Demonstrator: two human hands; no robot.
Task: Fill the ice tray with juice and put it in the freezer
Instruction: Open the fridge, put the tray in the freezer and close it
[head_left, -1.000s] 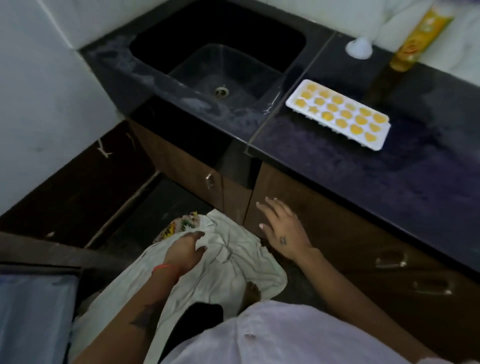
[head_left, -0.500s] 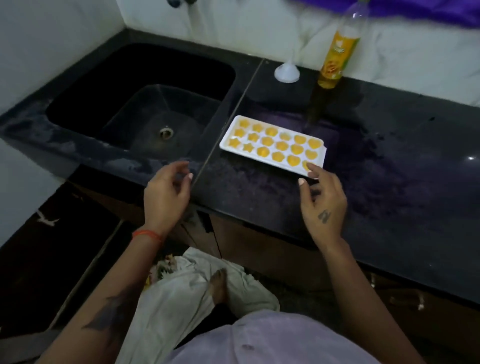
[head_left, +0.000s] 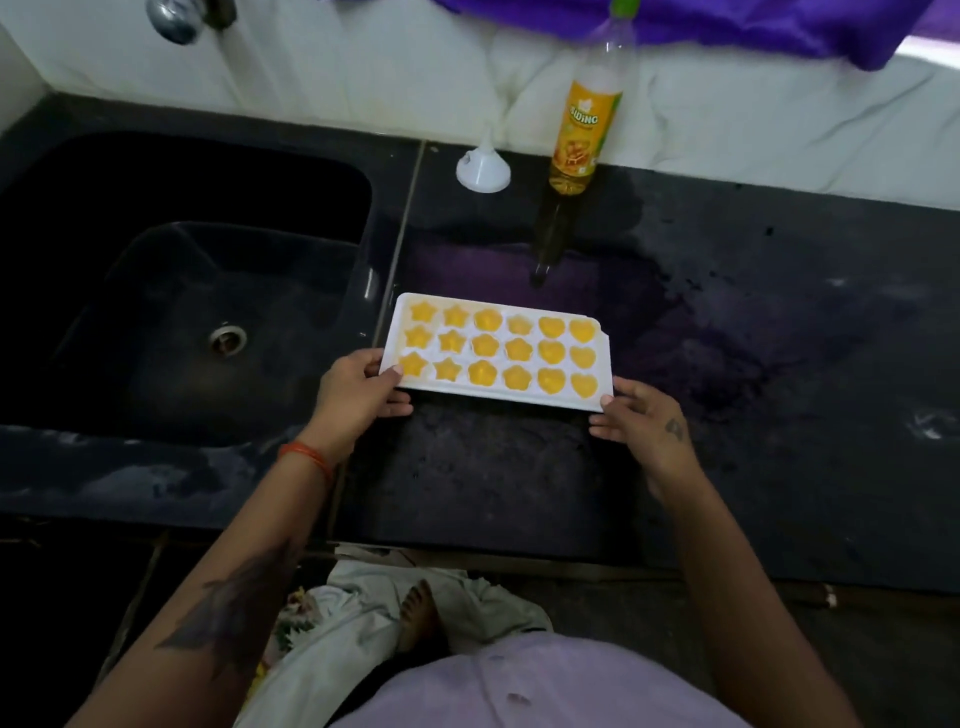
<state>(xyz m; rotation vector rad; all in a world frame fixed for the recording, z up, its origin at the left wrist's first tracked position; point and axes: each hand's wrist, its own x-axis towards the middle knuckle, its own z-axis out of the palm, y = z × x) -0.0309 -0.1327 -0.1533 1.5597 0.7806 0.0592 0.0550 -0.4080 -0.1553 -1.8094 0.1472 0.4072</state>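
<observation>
A white ice tray (head_left: 496, 391) lies on the black countertop (head_left: 727, 374), its star, flower and heart moulds full of orange juice. My left hand (head_left: 356, 395) grips the tray's near-left corner, thumb on the rim. My right hand (head_left: 641, 421) holds the near-right corner with its fingertips. Behind the tray stands a juice bottle (head_left: 582, 130) with a yellow label and a little juice left at the bottom. A white funnel (head_left: 483, 169) sits upside down to its left.
A black sink (head_left: 182, 291) lies directly left of the tray, with a tap (head_left: 171, 18) above it. White and purple cloth (head_left: 779, 78) lines the back wall. A cloth and my foot show on the floor below the counter edge.
Both hands rose from near the floor cloth to the counter and closed on the tray's near corners. The view swung up over the counter.
</observation>
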